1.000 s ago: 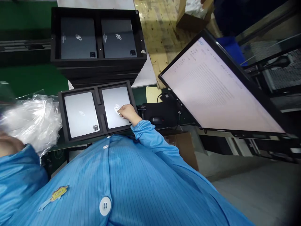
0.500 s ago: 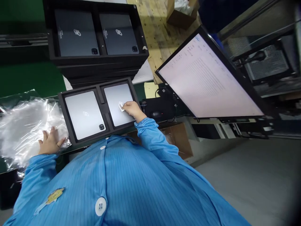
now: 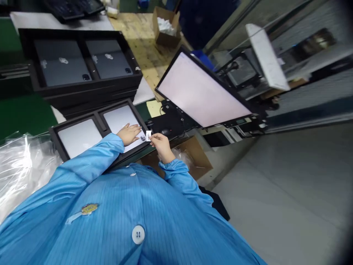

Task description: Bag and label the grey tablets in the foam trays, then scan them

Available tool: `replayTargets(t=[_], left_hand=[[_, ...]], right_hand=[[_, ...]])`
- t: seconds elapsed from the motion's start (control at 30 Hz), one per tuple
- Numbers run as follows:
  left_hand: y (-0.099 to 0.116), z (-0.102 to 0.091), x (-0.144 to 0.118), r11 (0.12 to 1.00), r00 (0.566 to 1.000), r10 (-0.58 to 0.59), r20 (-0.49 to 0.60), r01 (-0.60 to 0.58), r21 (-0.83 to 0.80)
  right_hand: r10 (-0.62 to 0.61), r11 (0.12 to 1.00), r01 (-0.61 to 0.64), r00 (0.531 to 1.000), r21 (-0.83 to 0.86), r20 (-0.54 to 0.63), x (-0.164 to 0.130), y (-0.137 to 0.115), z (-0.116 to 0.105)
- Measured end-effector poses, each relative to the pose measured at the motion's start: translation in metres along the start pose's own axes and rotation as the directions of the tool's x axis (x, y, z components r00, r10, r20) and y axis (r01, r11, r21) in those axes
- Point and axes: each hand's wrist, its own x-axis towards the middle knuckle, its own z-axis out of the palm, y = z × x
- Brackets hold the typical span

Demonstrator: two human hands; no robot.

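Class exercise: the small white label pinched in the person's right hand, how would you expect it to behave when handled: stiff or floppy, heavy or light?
The small white label looks paper-thin, so probably floppy and very light. The right hand holds it by fingertips alone, suggesting almost no weight. It may curl or stick to fingers if adhesive; that cannot be seen here.

tablets [image 3: 78,137]: smooth matt silver metal backs, pretty clean
tray [image 3: 56,129]: matt black foam-ish plastic
label [image 3: 148,135]: small white paper
bags [image 3: 19,165]: crinkly glossy clear plastic
sleeve [image 3: 91,162]: blue striped cloth
pallet [image 3: 143,48]: rough bare wood
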Motion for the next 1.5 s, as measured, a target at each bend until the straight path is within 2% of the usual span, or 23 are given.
replayTargets(t=[0.1,0.23,0.37,0.43,0.53,0.6,0.67,0.73,0.83,0.9,0.93,0.97,1.0,1.03,1.1,1.13,1.17,1.2,1.23,1.27,1.3,1.4,1.5], left_hand=[[0.005,0.010,0.027,0.997,0.996,0.083,-0.020,-0.083,0.009],[0.005,0.008,0.047,0.990,0.990,0.136,-0.050,-0.134,0.037],[0.000,-0.008,0.052,0.987,0.986,0.146,-0.082,-0.139,0.084],[-0.007,-0.019,0.046,0.983,0.975,0.166,-0.145,-0.152,0.103],[-0.024,-0.031,0.024,0.968,0.899,0.249,-0.360,-0.214,0.134],[-0.033,-0.035,0.007,0.955,0.825,0.297,-0.481,-0.254,0.155],[-0.036,-0.034,-0.008,0.953,0.797,0.304,-0.522,-0.261,0.156],[-0.032,-0.030,-0.018,0.963,0.839,0.270,-0.472,-0.231,0.141],[-0.021,-0.018,-0.033,0.985,0.956,0.156,-0.248,-0.134,0.104],[-0.013,-0.011,-0.052,0.996,0.987,0.007,-0.163,0.007,0.086],[-0.009,-0.009,-0.066,0.990,0.977,-0.098,-0.189,0.115,0.082],[-0.005,-0.008,-0.084,0.966,0.939,-0.220,-0.264,0.247,0.076],[-0.001,-0.008,-0.104,0.917,0.863,-0.344,-0.370,0.393,0.063],[0.004,-0.010,-0.126,0.845,0.750,-0.454,-0.480,0.533,0.033],[0.012,-0.014,-0.169,0.644,0.461,-0.634,-0.621,0.759,-0.094],[0.015,-0.017,-0.188,0.514,0.309,-0.734,-0.605,0.835,-0.197],[0.017,-0.019,-0.204,0.368,0.172,-0.837,-0.519,0.880,-0.301],[0.019,-0.021,-0.215,0.215,0.059,-0.922,-0.383,0.899,-0.381],[0.021,-0.023,-0.223,0.079,-0.026,-0.971,-0.239,0.903,-0.422],[0.023,-0.024,-0.227,-0.016,-0.080,-0.988,-0.132,0.902,-0.431],[0.026,-0.024,-0.229,-0.059,-0.105,-0.991,-0.087,0.903,-0.426],[0.042,-0.021,-0.228,-0.031,-0.139,-0.967,-0.213,0.896,-0.443],[0.063,-0.024,-0.222,0.025,-0.174,-0.929,-0.327,0.852,-0.523]], right_hand=[[0.021,1.000,-0.021,1.000,-0.023,-0.015,0.000,-0.002,-0.014],[0.036,0.998,-0.039,0.998,-0.054,-0.055,0.013,-0.004,-0.016],[0.021,0.989,-0.031,0.997,-0.146,-0.068,0.033,-0.008,0.004],[0.004,0.966,-0.004,1.000,-0.258,0.002,0.043,-0.013,0.022],[-0.062,0.866,0.156,0.976,-0.475,0.208,0.055,-0.024,0.053],[-0.110,0.733,0.297,0.940,-0.612,0.323,0.061,-0.032,0.068],[-0.148,0.598,0.387,0.914,-0.701,0.378,0.063,-0.038,0.074],[-0.198,0.541,0.423,0.904,-0.727,0.379,0.063,-0.040,0.068],[-0.299,0.577,0.427,0.904,-0.696,0.307,0.063,-0.037,0.039],[-0.337,0.611,0.420,0.905,-0.671,0.260,0.062,-0.031,0.017],[-0.340,0.623,0.416,0.907,-0.663,0.250,0.062,-0.027,0.008],[-0.334,0.633,0.410,0.910,-0.657,0.247,0.061,-0.022,0.000],[-0.317,0.644,0.401,0.915,-0.651,0.251,0.059,-0.016,-0.004],[-0.288,0.658,0.389,0.921,-0.645,0.263,0.057,-0.010,-0.007],[-0.198,0.699,0.351,0.932,-0.623,0.302,0.052,0.004,-0.005],[-0.155,0.725,0.326,0.935,-0.607,0.318,0.050,0.010,-0.002],[-0.125,0.749,0.308,0.935,-0.586,0.331,0.048,0.015,0.001],[-0.115,0.769,0.301,0.933,-0.564,0.341,0.046,0.019,0.003],[-0.126,0.783,0.310,0.928,-0.540,0.351,0.044,0.022,0.005],[-0.154,0.791,0.334,0.920,-0.513,0.362,0.043,0.024,0.004],[-0.193,0.794,0.369,0.907,-0.483,0.375,0.041,0.024,0.002],[-0.324,0.797,0.468,0.865,-0.382,0.382,0.034,0.021,-0.014],[-0.442,0.789,0.529,0.842,-0.313,0.310,0.030,0.009,-0.035]])
